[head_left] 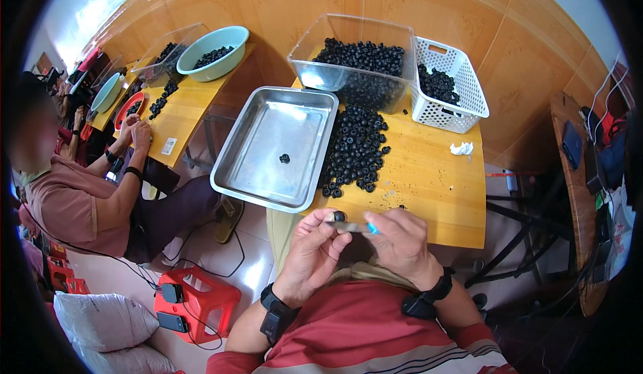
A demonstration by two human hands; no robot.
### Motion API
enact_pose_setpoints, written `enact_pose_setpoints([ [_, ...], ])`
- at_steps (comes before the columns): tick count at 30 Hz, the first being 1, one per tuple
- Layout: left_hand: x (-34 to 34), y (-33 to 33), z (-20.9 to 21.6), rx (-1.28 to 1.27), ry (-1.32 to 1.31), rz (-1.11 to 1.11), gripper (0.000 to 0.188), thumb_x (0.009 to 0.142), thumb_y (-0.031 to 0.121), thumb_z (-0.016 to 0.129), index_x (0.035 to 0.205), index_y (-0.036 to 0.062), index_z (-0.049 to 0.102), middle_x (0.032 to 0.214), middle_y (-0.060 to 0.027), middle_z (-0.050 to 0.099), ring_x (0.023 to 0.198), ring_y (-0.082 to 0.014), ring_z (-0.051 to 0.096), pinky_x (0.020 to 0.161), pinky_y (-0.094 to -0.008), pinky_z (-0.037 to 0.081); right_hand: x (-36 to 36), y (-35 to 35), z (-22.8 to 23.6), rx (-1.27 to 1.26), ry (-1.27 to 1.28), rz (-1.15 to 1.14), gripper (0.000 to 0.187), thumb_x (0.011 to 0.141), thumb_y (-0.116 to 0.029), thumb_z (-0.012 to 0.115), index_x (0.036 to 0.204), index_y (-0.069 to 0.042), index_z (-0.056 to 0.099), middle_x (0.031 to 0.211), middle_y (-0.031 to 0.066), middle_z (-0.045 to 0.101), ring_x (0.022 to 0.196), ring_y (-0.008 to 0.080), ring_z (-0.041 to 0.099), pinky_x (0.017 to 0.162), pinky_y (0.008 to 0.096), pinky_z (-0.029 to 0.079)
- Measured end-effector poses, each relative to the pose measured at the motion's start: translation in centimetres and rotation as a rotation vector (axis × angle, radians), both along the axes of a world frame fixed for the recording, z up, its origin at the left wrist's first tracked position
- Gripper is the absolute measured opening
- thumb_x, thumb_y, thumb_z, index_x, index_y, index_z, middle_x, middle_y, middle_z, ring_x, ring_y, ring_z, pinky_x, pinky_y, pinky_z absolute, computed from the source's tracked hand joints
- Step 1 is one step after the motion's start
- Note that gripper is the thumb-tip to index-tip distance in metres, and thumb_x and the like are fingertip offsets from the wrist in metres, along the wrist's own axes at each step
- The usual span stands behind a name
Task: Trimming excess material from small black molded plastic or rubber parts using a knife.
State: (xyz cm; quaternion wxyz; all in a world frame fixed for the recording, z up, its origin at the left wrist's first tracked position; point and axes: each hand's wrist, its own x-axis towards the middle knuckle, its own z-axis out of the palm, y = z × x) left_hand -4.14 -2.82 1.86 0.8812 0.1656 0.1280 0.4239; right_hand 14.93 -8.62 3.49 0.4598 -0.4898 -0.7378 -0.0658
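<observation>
Where my view bends at the far left, a co-worker (80, 203) in a dusty pink shirt sits left of the metal tray (251, 146) and well apart from it. White sacks (104, 320) lie on the floor to the tray's near left, then a red stool (221, 300) carrying two dark devices (173, 322). Beyond the tray, on its left, I see a mint-green bowl (224, 37) with black pieces inside. The tray itself juts past the left edge of the yellow surface (435, 200), and one loose black piece (284, 158) lies near its middle. Just off the tray's near right corner is my left hand (309, 253), its grip pinching a round black part (339, 216) between thumb and fingers. A clear bin (308, 72) of similar pieces stands behind the tray to the right, and a spread of black pieces (355, 146) runs from it along the tray's right rim. Farther right of the tray's near end, my right hand (402, 236) has its grip closed around a slim tool (351, 226); with the blur, I cannot tell whether tool and part touch. Well to the tray's right I find a white basket (449, 119) holding more pieces, and, nearer than that, crumpled white tissue (462, 149).
</observation>
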Motion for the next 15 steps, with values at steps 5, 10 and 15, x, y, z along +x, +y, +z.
enact_pose_setpoints([
  [5,-0.24,-0.32,0.3,0.004,-0.005,-0.019,0.015,0.1,0.006,0.066,0.115,0.003,0.067,0.106,-0.0074,0.071,0.094,-0.0177,0.071,0.086,-0.0328,0.065,-0.24,0.29,0.61,-0.034,0.105,0.014,0.031,0.085,-0.009,0.081,0.114,-0.004,0.073,0.077,0.0064,0.063,0.064,0.0255,0.064,0.055,0.0378,0.051],
  [10,-0.58,-0.34,0.04,0.007,-0.002,-0.012,0.015,0.1,0.006,0.066,0.115,0.0028,0.067,0.106,-0.0079,0.071,0.093,-0.0182,0.071,0.086,-0.033,0.064,-0.44,0.04,0.39,-0.022,0.069,0.035,0.032,0.085,-0.009,0.081,0.115,-0.004,0.072,0.077,0.0073,0.063,0.064,0.0257,0.065,0.055,0.0375,0.052],
  [15,-0.64,-0.26,0.25,0.022,-0.02,-0.021,0.015,0.101,0.007,0.066,0.115,0.0028,0.067,0.106,-0.0071,0.071,0.094,-0.0173,0.071,0.086,-0.0331,0.064,-0.67,0.0,0.31,-0.06,0.109,0.039,0.031,0.085,-0.009,0.081,0.114,-0.004,0.072,0.077,0.0071,0.062,0.064,0.0254,0.065,0.055,0.0373,0.052],
])
